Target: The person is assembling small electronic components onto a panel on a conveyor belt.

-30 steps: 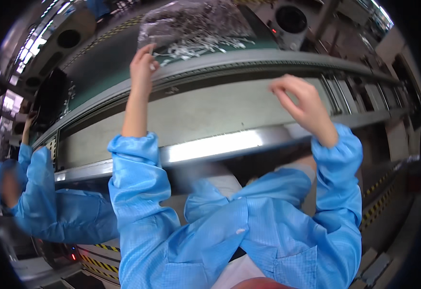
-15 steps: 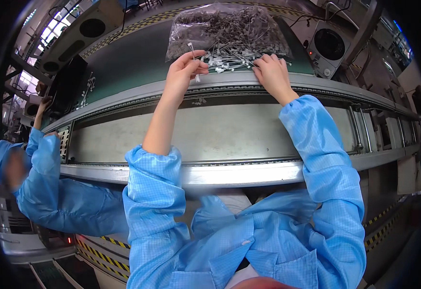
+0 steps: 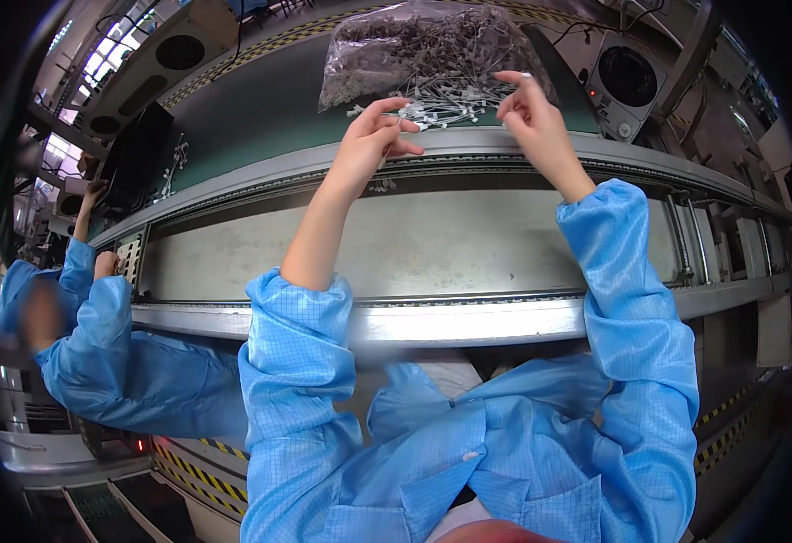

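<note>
A wire [image 3: 402, 114] sat in my left hand [image 3: 371, 145], pinched lightly between thumb and fingers, its thin tail hanging below my palm. That hand was above the near rail [image 3: 278, 169], just on my side of the loose pile [image 3: 450, 110] on the green worktop [image 3: 260, 118]. My right hand [image 3: 538, 127] hovered at the pile's right side, palm turned inward, thumb and fingers loosely parted, gripping nothing that I could make out. To handle these wires well, I judged it best to take one at a time close to its plug, where there was something firm to hold, and to ease it out along its own length rather than upward, because the strands crossed one another and a sharp tug could drag neighbours along or strain an end. A light pinch seemed enough for so slim a thing, with the other hand ready to part the tangle. The wires looked thin and flexible, pale grey to white, with small blocky white plugs at the ends. Those nearest me fanned out in a bright, untidy heap; behind them, a clear, crinkled bag [image 3: 346, 77] held a denser, greyer mass of the same. Any finer detail of the plugs was too small to tell.
</note>
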A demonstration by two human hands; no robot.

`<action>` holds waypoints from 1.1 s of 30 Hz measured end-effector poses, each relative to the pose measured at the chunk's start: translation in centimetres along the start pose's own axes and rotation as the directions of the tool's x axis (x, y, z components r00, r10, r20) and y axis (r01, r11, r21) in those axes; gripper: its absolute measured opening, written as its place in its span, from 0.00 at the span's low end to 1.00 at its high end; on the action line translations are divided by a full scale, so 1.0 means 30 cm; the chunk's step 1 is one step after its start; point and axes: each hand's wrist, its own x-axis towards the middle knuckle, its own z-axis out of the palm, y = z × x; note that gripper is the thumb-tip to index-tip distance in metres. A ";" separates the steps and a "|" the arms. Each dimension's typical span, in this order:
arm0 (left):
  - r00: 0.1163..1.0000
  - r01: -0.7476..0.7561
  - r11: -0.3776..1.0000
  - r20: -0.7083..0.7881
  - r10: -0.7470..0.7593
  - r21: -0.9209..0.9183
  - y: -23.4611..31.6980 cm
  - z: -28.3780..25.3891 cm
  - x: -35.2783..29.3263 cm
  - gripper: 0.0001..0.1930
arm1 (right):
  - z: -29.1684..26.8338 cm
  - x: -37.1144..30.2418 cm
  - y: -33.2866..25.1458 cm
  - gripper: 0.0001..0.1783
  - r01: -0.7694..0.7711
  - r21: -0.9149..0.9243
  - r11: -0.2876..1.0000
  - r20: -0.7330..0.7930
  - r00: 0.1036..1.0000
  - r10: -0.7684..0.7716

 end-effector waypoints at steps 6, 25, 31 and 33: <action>0.990 0.015 0.999 0.140 -0.021 0.047 -0.015 0.038 0.017 0.15 | 0.053 -0.079 -0.101 0.20 -0.194 0.125 0.973 0.275 0.949 0.154; 0.993 -0.104 0.988 0.041 0.109 -0.115 -0.050 0.002 0.022 0.12 | 0.073 -0.099 -0.092 0.21 -0.351 0.264 0.898 0.302 0.914 0.269; 0.983 -0.180 0.961 0.005 0.185 -0.212 -0.068 -0.018 0.074 0.09 | 0.006 -0.078 0.016 0.17 -0.273 0.263 0.926 0.267 0.942 0.202; 0.979 -0.200 0.951 -0.010 0.203 -0.236 -0.093 -0.008 0.103 0.09 | -0.004 -0.092 0.009 0.17 -0.238 0.276 0.931 0.278 0.947 0.160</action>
